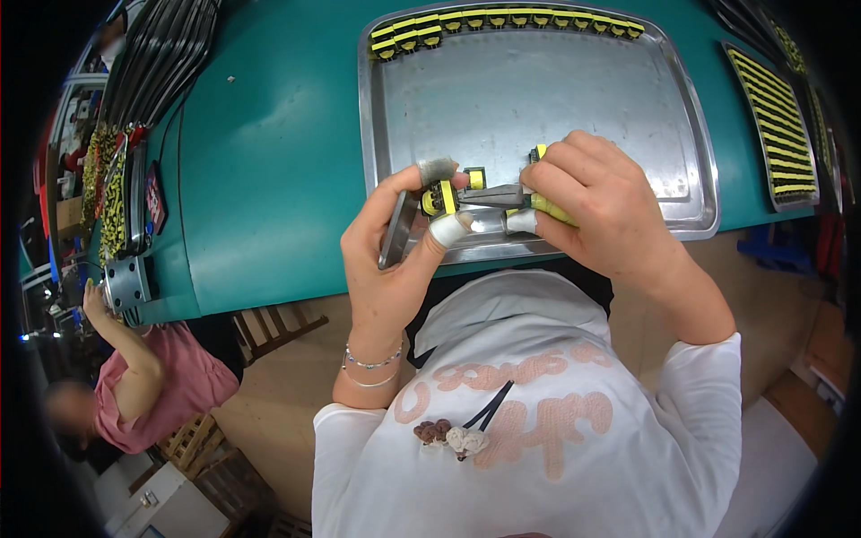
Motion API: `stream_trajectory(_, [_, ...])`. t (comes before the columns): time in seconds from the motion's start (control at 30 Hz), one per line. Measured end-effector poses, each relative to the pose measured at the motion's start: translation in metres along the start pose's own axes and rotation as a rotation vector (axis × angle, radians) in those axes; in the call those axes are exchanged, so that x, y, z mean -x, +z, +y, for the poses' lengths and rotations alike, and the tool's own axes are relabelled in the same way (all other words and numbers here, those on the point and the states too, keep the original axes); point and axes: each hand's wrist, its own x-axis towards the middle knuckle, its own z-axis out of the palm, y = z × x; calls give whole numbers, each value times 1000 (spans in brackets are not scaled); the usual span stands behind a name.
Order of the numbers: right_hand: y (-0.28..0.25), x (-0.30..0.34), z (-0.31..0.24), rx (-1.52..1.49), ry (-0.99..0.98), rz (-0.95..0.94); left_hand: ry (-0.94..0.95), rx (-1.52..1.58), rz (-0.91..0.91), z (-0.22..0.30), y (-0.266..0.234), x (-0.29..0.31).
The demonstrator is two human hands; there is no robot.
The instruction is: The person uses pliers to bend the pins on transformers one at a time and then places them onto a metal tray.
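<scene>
Yellow-black part (439, 199) looks light and stiff, best held by its sides. Left hand (369, 255) pinches it; right hand (596, 202) clasps pliers (493, 196).

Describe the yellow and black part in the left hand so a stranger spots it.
Find the big metal tray on the green table. Over its near side, the left hand holds a small yellow and black part. Unlike the far row of lookalikes, it sits between taped fingers.

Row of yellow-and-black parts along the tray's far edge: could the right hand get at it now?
Probably not yet: the right hand grips pliers, though mostly bare tray lies between it and the row.
</scene>
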Motion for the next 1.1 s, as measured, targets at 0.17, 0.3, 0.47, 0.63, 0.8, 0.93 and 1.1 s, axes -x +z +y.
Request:
stream_trajectory(0.17, [-10, -3, 4, 70, -73, -27, 189, -168, -92, -4, -3, -2])
stream_trajectory(0.3, [-13, -1, 8, 118, -116, -65, 218, -288, -157, -2, -5, -2])
stream_trajectory(0.47, [-9, 1, 9, 202, -141, -65, 347, -475, -195, -8, -7, -7])
stream_trajectory(0.63, [-10, 2, 9, 224, -152, -44, 274, -481, -217, -3, -10, -8])
stream_trajectory(0.8, [-12, 1, 7, 214, -162, -42, 361, -398, -226, -9, -9, -7])
stream_trajectory(0.93, [-6, 4, 7, 210, -173, 14, 423, -506, -246, -7, -10, -5])
stream_trajectory(1.1, [-5, 9, 8, 185, -200, -62, 407, -619, -318, 0, -12, -4])
